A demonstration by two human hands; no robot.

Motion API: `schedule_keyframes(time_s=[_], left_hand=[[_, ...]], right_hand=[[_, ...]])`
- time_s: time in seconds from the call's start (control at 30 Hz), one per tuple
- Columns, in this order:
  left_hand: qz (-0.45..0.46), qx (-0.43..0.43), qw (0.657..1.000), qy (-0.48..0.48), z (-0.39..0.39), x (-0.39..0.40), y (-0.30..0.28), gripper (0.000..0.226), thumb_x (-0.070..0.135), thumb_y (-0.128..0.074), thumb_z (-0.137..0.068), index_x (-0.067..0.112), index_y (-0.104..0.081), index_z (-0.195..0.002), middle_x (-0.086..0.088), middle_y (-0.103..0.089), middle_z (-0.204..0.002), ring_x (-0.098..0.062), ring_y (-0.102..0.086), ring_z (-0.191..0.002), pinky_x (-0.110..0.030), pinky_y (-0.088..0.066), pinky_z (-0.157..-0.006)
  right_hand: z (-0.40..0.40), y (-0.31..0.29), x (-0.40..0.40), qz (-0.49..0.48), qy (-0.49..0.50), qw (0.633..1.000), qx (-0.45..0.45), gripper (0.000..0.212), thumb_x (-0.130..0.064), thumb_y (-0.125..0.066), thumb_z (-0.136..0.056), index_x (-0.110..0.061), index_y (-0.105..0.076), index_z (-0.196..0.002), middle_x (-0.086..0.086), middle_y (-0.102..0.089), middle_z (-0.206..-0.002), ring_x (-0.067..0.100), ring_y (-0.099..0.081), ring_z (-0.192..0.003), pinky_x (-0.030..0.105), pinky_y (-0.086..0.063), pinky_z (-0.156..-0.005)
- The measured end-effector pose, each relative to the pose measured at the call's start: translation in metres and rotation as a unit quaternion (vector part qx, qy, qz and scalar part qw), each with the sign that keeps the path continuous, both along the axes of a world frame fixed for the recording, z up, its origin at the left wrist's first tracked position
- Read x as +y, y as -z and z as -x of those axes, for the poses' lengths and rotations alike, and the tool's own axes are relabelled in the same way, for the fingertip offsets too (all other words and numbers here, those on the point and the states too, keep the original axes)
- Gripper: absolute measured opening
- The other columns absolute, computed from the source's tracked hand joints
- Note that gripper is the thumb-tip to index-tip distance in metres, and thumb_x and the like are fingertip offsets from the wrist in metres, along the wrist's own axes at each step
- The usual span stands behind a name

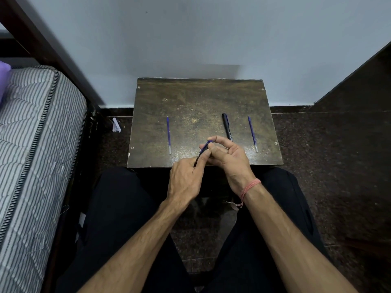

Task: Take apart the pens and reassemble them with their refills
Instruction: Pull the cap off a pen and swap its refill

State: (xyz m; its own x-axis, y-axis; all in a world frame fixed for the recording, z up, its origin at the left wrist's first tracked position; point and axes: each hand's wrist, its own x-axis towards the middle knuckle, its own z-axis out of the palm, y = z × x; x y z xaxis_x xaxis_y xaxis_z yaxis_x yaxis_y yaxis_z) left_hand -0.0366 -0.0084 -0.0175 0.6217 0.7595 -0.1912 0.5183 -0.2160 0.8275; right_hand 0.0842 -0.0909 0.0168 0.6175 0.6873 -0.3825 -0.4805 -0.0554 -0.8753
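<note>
Refills come first as I read across from the left: one blue refill [168, 135] lies alone on the left part of the surface [190, 98], tip pointing away from me, well apart from everything else. Moving toward the middle, my left hand [185, 179] has its fingers curled round the lower end of a blue pen [204, 149], and my right hand [229, 157] pinches the upper end between thumb and forefinger, the other fingers loosely spread; the pen is held just above the near edge of the surface. I cannot tell whether its halves are joined or already parting, since my fingers cover the joint. Just beyond my right hand a black pen [226, 126] lies whole and looks untouched, its near end hidden behind my forefinger. Further right, a second blue refill [252, 133] rests on the surface near the right edge. I judge the task to be around its middle: two refills are out, one pen is in hand, and the black pen remains to be opened.
</note>
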Motion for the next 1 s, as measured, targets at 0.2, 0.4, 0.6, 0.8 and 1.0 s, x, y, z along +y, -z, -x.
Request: schedule_keyframes(time_s=[0.2,0.4,0.6,0.8,1.0], left_hand=[[-0.006,-0.002,1.0,0.003,0.0,0.004,0.002,0.081,0.08,-0.049,-0.106,0.014,-0.05,-0.06,0.011,-0.039,-0.042,-0.01,-0.04,-0.041,-0.023,-0.031,-0.042],[-0.004,-0.025,1.0,0.008,0.0,0.003,-0.002,0.078,0.071,-0.053,-0.111,0.014,-0.05,-0.058,0.011,-0.038,-0.043,-0.009,-0.039,-0.043,-0.021,-0.031,-0.044],[0.007,-0.032,0.999,0.012,0.004,0.001,-0.006,0.072,0.069,-0.053,-0.112,0.024,-0.034,-0.059,0.01,-0.036,-0.046,-0.008,-0.035,-0.047,-0.024,-0.032,-0.046],[0.016,-0.05,0.999,0.015,0.005,0.001,-0.005,0.073,0.07,-0.053,-0.112,0.022,-0.031,-0.061,0.011,-0.031,-0.051,-0.007,-0.03,-0.05,-0.025,-0.027,-0.047],[0.033,-0.08,0.996,-0.004,0.002,0.003,-0.006,0.066,0.062,-0.051,-0.111,0.027,-0.03,-0.059,0.012,-0.029,-0.052,-0.007,-0.029,-0.051,-0.026,-0.03,-0.048]], right_hand=[[0.003,0.0,0.002,-0.015,0.018,1.0,-0.003,0.013,-0.002,-0.063,-0.108,-0.009,-0.068,-0.117,0.014,-0.083,-0.11,0.02,-0.08,-0.092,0.031,-0.065,-0.077],[0.001,0.002,0.003,-0.048,0.032,0.998,-0.003,0.015,-0.004,-0.059,-0.111,-0.01,-0.067,-0.123,0.013,-0.082,-0.113,0.023,-0.081,-0.1,0.032,-0.066,-0.076],[-0.02,0.001,0.009,-0.069,0.11,0.991,0.017,0.014,-0.006,-0.058,-0.112,-0.011,-0.065,-0.122,0.007,-0.082,-0.109,0.021,-0.079,-0.096,0.034,-0.068,-0.083],[-0.054,-0.001,0.032,0.096,0.038,0.985,-0.134,0.025,0.001,-0.077,-0.099,-0.007,-0.074,-0.122,0.005,-0.079,-0.095,0.02,-0.079,-0.081,0.046,-0.069,-0.086],[-0.066,-0.004,0.066,0.238,-0.035,0.912,-0.333,0.025,-0.008,-0.085,-0.092,-0.022,-0.081,-0.113,-0.002,-0.079,-0.088,0.017,-0.081,-0.078,0.047,-0.069,-0.083]])
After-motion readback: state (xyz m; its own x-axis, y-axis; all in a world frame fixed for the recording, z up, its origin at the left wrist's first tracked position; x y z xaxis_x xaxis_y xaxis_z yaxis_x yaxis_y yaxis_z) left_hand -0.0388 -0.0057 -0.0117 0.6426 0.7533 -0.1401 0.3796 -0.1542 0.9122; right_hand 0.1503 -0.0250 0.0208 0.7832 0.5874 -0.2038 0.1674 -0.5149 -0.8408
